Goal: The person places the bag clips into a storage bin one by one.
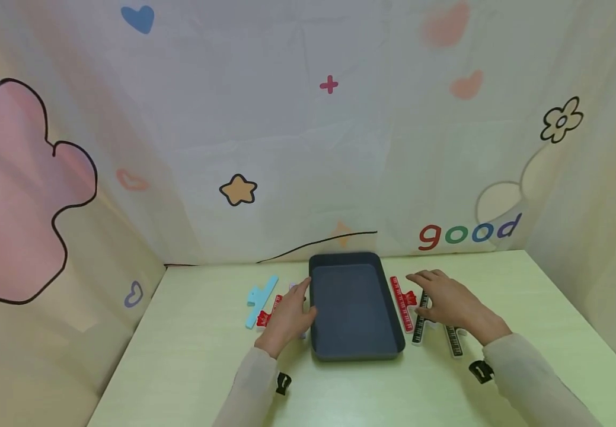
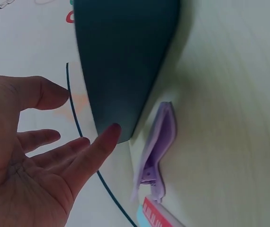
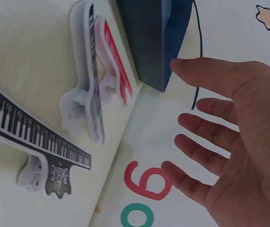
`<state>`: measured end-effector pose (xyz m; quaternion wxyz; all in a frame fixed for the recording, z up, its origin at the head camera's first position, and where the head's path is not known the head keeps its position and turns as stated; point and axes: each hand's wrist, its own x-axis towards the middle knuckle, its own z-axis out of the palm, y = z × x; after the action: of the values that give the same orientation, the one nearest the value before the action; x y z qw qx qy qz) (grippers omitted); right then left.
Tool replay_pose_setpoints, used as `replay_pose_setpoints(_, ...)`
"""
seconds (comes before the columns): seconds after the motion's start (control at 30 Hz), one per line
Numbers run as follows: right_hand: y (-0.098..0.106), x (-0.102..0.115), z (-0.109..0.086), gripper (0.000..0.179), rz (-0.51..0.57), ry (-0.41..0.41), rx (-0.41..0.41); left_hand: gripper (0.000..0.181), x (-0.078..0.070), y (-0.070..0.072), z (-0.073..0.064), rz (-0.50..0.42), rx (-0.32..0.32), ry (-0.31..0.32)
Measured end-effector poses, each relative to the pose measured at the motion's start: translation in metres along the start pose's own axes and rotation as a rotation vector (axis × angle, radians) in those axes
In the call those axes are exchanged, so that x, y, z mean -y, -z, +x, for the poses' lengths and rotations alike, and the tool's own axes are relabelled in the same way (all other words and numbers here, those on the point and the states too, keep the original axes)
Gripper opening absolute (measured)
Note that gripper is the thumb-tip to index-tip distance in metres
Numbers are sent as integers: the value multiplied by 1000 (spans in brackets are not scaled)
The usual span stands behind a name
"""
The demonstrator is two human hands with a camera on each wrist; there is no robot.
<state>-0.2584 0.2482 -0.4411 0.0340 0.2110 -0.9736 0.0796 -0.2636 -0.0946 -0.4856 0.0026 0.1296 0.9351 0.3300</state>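
A dark rectangular tray [image 1: 357, 308] lies on the table between both hands. My left hand [image 1: 289, 317] is at its left side, fingers and thumb spread and holding nothing. Below that hand is a purple clip [image 2: 157, 146], mostly hidden in the head view; a red clip [image 1: 275, 307] and a light blue clip [image 1: 261, 302] lie farther left. My right hand [image 1: 449, 302] hovers over the right-hand clips with its fingers loosely apart, grasping nothing. Under or near it are a black keyboard-patterned clip [image 1: 420, 326], another black clip [image 3: 40, 132] and a red clip [image 1: 401, 303].
Behind the tray a printed curtain [image 1: 286, 148] hangs at the table's back edge. The pale table [image 1: 179, 367] extends to both sides and toward the front. Black straps [image 1: 283, 384] hang by the sleeves at the wrists.
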Motion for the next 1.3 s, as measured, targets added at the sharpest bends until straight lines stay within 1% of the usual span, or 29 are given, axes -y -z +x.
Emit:
replay_pose_setpoints(0.2,-13,-9,5,61,-26,-9,-53,68,4,-5,2,-37,0,-7)
replay_pose_setpoints(0.27,-16,-11,6,58,-22,-12,-57,68,5,-6,2,-44,2,-3)
replay_pose_setpoints(0.47,-23,-14,11,53,-16,-18,-20,66,7,-9,6,-78,25,21)
replay_pose_setpoints(0.67,-29,-16,17,50,-13,-18,19,65,7,-11,9,-87,21,37)
replay_pose_setpoints(0.87,-37,-17,21,46,5,-19,60,62,8,-13,10,-146,30,56)
replay_pose_setpoints(0.97,-40,-17,23,44,0,-13,73,60,8,-14,10,-145,24,52)
replay_pose_setpoints(1.1,-42,-16,26,43,-7,-20,86,58,7,-15,9,-144,19,70)
replay_pose_setpoints(1.2,-43,-16,29,42,-19,-31,98,57,7,-15,10,-163,22,88)
replay_pose_setpoints(1.3,-45,-17,33,40,-18,-38,110,55,7,-16,10,-175,20,88)
